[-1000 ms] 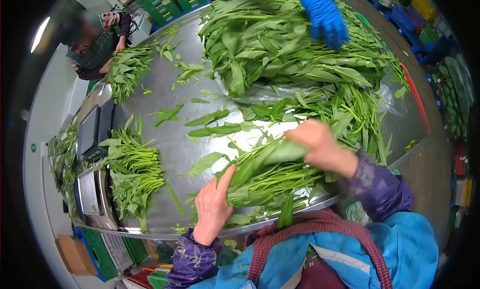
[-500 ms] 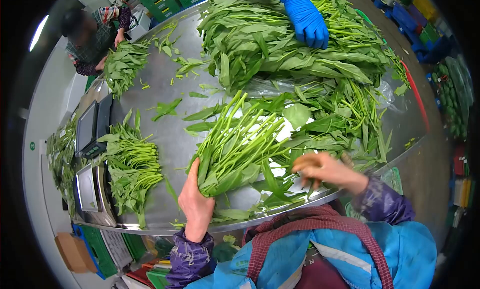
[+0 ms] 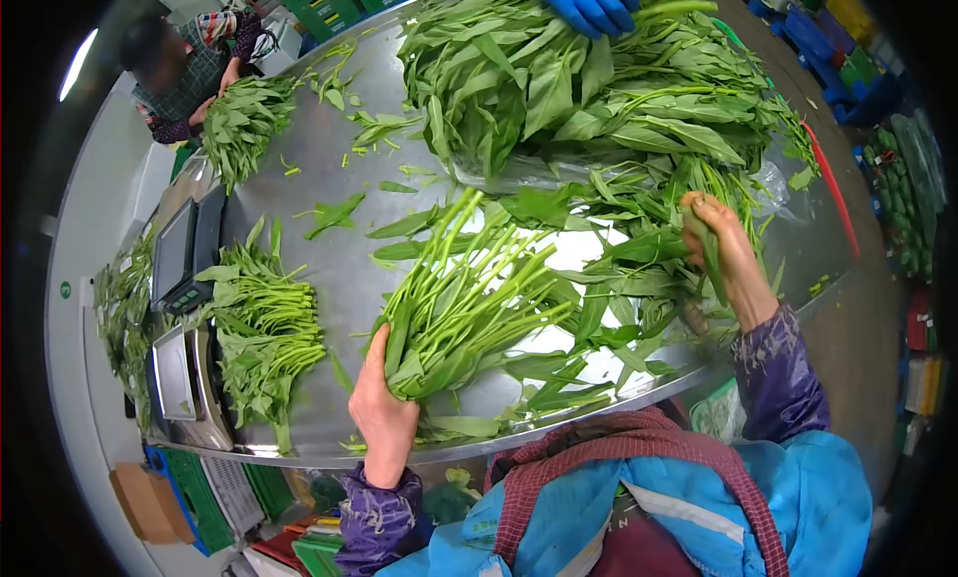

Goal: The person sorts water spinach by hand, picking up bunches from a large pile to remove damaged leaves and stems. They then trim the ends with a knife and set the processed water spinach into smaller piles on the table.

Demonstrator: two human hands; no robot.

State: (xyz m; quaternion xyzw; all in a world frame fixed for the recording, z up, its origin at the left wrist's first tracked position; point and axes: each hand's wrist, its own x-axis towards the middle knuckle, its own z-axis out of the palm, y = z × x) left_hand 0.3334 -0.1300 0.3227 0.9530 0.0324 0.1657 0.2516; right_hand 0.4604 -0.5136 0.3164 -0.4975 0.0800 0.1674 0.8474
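Observation:
My left hand [image 3: 384,417] is wrapped round the leafy end of a bunch of water spinach [image 3: 459,307], its pale green stems pointing away to the upper right. To the right, my right hand [image 3: 726,253] is raised over loose water spinach [image 3: 639,288], its fingers closed on a long green leaf [image 3: 711,263]. Under that hand lies a small brown thing [image 3: 692,317] I cannot make out. A large pile of water spinach [image 3: 589,98] covers the far side of the steel table [image 3: 344,233]. A co-worker's blue-gloved hand [image 3: 589,0] rests on it.
Left of my bunch lies another bunch [image 3: 269,322], beside two scales [image 3: 178,377]. At the far left another person [image 3: 185,73] handles a bunch [image 3: 244,123]. Clear plastic [image 3: 529,173] lies under the big pile. Crates [image 3: 319,3] stand behind the table.
My right hand has moved away and to the right, from beside the bunch to above the loose stems, and now grips a leaf. The blue-gloved hand has moved back. My left hand keeps its hold.

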